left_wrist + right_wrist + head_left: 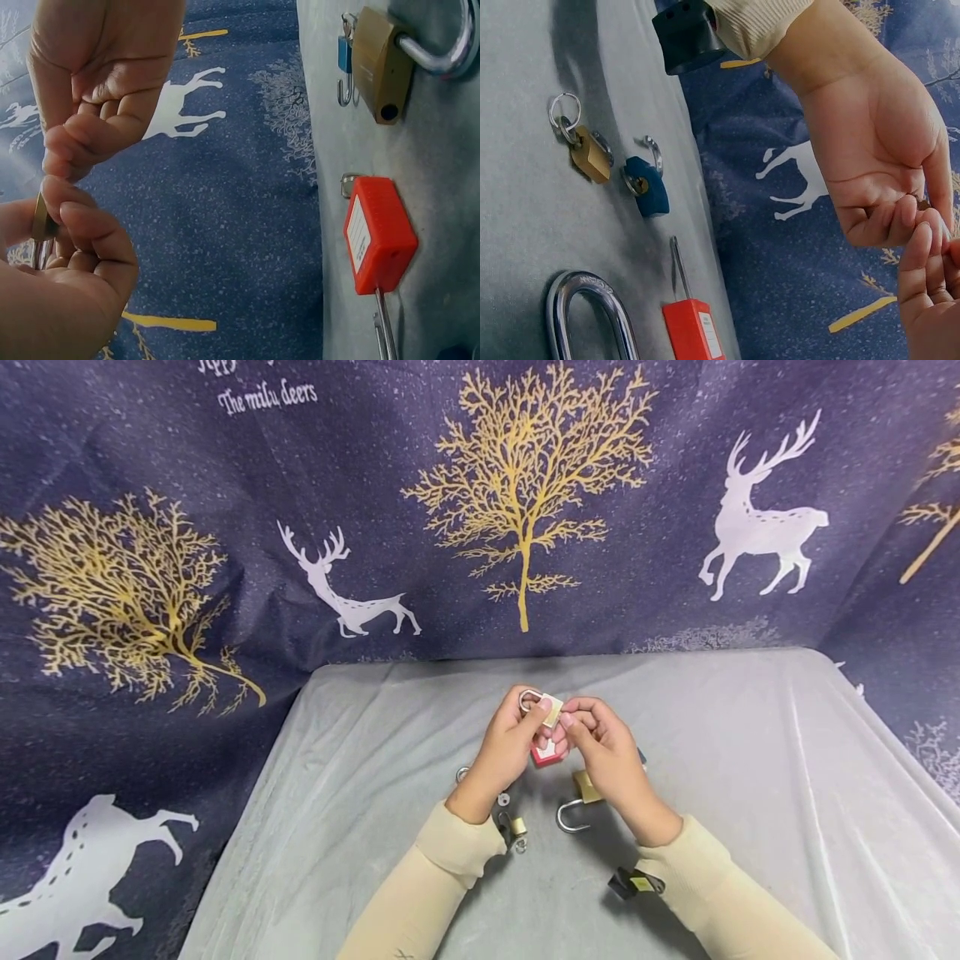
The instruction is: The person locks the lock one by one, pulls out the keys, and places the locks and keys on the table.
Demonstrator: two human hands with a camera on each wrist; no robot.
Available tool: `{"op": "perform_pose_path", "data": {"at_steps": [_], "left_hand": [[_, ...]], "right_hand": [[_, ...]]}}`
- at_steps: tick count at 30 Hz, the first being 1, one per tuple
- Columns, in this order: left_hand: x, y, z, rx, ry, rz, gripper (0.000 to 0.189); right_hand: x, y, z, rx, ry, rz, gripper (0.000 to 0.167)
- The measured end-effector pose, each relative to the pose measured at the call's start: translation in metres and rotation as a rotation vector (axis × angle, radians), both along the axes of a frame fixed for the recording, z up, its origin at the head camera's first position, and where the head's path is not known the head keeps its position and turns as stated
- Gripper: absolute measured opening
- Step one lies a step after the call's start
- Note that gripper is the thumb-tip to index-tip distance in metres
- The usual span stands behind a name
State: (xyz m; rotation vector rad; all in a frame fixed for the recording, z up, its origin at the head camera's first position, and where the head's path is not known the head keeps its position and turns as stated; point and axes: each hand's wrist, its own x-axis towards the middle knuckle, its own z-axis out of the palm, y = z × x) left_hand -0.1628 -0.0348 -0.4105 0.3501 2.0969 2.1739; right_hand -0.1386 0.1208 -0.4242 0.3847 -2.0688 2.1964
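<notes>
My left hand (pixel 517 731) holds a small brass padlock (pixel 553 710) between thumb and fingers above the table, its silver shackle pointing up and left. My right hand (pixel 603 739) meets the padlock's other end, thumb and forefinger pinching a small metal piece that the fingers mostly hide. In the left wrist view, the held padlock (pixel 42 217) shows edge-on between the left fingertips. Below the hands lies a red padlock (pixel 381 236) with a white label. Beneath the right hand is a large brass padlock (pixel 587 787), its thick shackle swung out.
Left of the red padlock lie a blue padlock (pixel 652 193) and a small brass padlock (pixel 592 159) with a ring. Beyond the large one sits a smaller blue padlock (pixel 344 56). A grey cloth covers the table (pixel 750 760); a dark printed curtain (pixel 637 568) hangs behind it.
</notes>
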Motion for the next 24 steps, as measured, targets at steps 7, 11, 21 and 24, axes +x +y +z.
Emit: {"op": "perform_pose_path", "data": {"at_steps": [7, 11, 21, 24], "left_hand": [[-0.002, -0.003, 0.000, 0.003, -0.003, 0.021, 0.020], [-0.005, -0.007, 0.000, -0.019, 0.031, 0.038, 0.020], [-0.012, -0.019, 0.002, 0.019, 0.033, 0.095, 0.019], [-0.016, -0.023, 0.003, 0.028, 0.009, 0.116, 0.017]], "right_hand": [[-0.001, 0.002, -0.003, 0.027, 0.026, 0.016, 0.024], [-0.002, 0.003, -0.004, 0.047, 0.065, 0.026, 0.025], [-0.008, 0.011, -0.001, 0.152, 0.084, 0.019, 0.028], [-0.011, 0.015, 0.000, 0.153, 0.077, 0.032, 0.029]]}}
